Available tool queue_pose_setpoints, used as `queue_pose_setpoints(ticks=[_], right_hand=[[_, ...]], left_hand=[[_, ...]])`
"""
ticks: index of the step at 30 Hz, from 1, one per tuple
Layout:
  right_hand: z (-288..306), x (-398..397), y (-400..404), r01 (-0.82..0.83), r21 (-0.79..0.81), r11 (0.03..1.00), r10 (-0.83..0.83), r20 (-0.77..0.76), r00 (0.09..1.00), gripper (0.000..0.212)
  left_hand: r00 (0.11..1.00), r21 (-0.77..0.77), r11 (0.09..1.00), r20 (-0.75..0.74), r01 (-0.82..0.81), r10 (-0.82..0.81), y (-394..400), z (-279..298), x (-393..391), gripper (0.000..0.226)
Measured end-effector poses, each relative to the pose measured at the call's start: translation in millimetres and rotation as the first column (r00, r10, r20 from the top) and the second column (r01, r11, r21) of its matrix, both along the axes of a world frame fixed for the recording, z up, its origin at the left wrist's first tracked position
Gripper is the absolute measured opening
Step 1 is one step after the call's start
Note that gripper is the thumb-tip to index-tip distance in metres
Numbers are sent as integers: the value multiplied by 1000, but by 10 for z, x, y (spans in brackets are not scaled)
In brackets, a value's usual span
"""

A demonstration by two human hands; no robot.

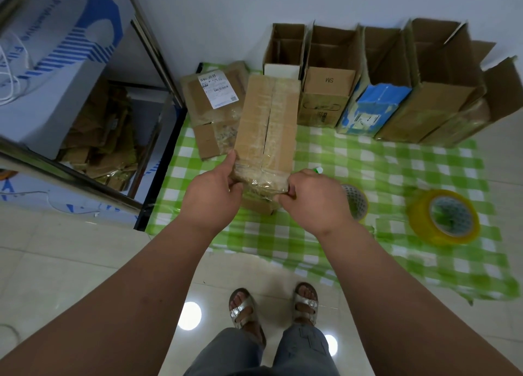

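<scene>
Mid-frame, the taped cardboard box (267,129) is gripped at its near end — left hand (213,196) curled round the corner, right hand (312,198) pinching the clear tape — so I'd brace left and peel slowly, low along the seam.

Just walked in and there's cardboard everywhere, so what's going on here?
A person stands over a green-and-white checked cloth, holding a long brown cardboard box whose seam is covered in clear tape. The left hand grips its near left corner; the right hand pinches the crinkled tape at the near right corner. A yellowish tape roll lies on the cloth, and open cardboard boxes line the wall.
</scene>
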State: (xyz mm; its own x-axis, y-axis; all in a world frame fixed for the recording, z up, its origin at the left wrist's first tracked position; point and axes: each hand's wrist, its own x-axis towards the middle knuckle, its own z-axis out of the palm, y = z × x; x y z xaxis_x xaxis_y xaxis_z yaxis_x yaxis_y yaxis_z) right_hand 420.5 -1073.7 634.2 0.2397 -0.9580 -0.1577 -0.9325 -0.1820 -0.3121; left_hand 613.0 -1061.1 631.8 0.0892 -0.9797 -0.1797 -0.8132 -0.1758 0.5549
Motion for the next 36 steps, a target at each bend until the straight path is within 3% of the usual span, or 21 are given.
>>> queue_pose_setpoints(ticks=[4, 7, 10, 15, 19, 22, 27, 31, 36], right_hand=[[27, 34, 14, 21, 67, 998, -25, 52, 998, 30], [105, 59, 37, 12, 150, 989, -27, 97, 995, 21], [178, 106, 70, 13, 203, 979, -53, 194, 980, 4], [140, 267, 158, 57, 211, 976, -139, 402, 905, 21], [-1, 394, 237, 16, 254, 967, -142, 488, 861, 40], [-112, 428, 301, 104, 359, 927, -305, 565, 767, 40], [-256, 333, 312, 240, 459, 856, -483, 540, 689, 38], [-306, 255, 307, 130, 536, 834, -437, 499, 749, 26], [-323, 135, 367, 25, 590, 807, -451, 587, 672, 23]], left_hand=[[974, 115, 983, -161, -140, 158, -8, 3, -17, 75], [950, 171, 969, -225, -179, 215, -3, 44, -29, 44], [924, 82, 963, -271, -258, 271, 6, 75, -51, 34], [904, -77, 939, -305, -336, 298, -151, 153, -25, 25], [883, 16, 924, -289, -381, 369, -252, 61, 41, 31], [856, 97, 903, -289, -418, 428, -268, -26, 41, 32], [819, 161, 899, -370, -408, 438, -398, -89, -37, 34], [779, 188, 870, -389, -456, 492, -430, -161, -69, 32], [776, 174, 862, -379, -476, 505, -466, -220, -73, 31]])
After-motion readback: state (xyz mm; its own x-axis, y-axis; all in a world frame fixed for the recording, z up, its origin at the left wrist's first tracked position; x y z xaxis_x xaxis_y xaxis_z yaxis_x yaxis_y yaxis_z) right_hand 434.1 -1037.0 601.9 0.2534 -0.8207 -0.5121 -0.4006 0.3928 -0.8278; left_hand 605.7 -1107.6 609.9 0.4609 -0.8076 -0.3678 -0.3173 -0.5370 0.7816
